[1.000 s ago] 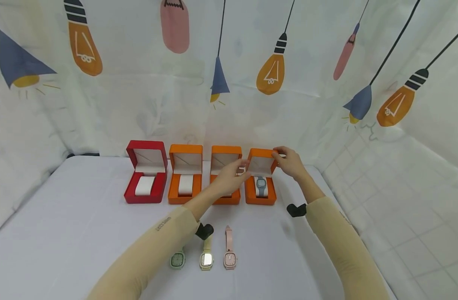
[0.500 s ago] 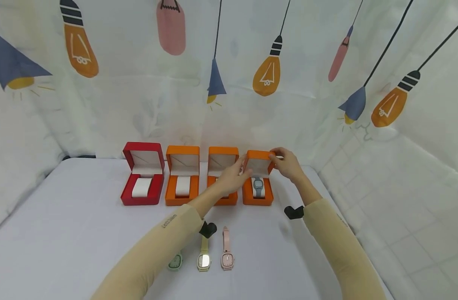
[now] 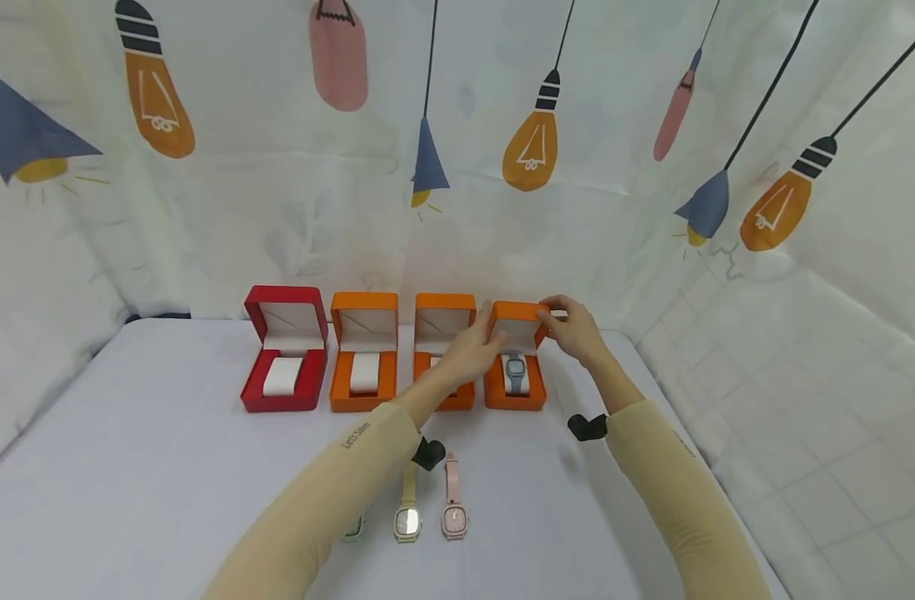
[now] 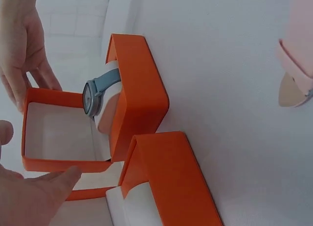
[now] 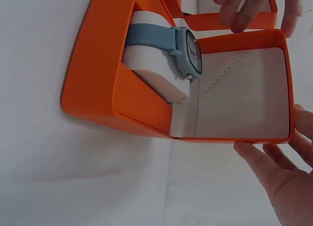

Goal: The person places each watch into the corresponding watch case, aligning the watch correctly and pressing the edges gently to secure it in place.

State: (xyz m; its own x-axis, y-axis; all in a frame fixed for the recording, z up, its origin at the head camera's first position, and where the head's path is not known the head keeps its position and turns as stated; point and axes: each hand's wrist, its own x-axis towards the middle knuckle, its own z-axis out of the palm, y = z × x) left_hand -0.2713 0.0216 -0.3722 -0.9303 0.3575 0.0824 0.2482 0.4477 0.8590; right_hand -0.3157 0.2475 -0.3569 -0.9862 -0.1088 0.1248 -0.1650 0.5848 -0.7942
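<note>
An orange watch box (image 3: 515, 402) stands with its lid raised, and a blue-grey watch (image 3: 515, 374) sits on the white cushion inside. My right hand (image 3: 573, 327) grips the upper right corner of the lid (image 5: 242, 96), thumb along its side. At the lid's opposite side is my left hand (image 3: 468, 350), its fingers fairly straight and right at the edge in the left wrist view. My left hand also overlaps part of the neighbouring open orange box (image 3: 446, 304).
Left of these stand another open orange box (image 3: 363, 404) and an open red box (image 3: 282, 402), each with a bare white cushion (image 3: 364, 372). Nearer on the white table lie a pink watch (image 3: 453, 521), a yellow watch (image 3: 407, 522) and a green watch (image 3: 355, 528) partly hidden by my left sleeve.
My left forearm has shifted slightly right, covering more of the green watch. My right hand stays at the lid corner. The head view has shifted slightly.
</note>
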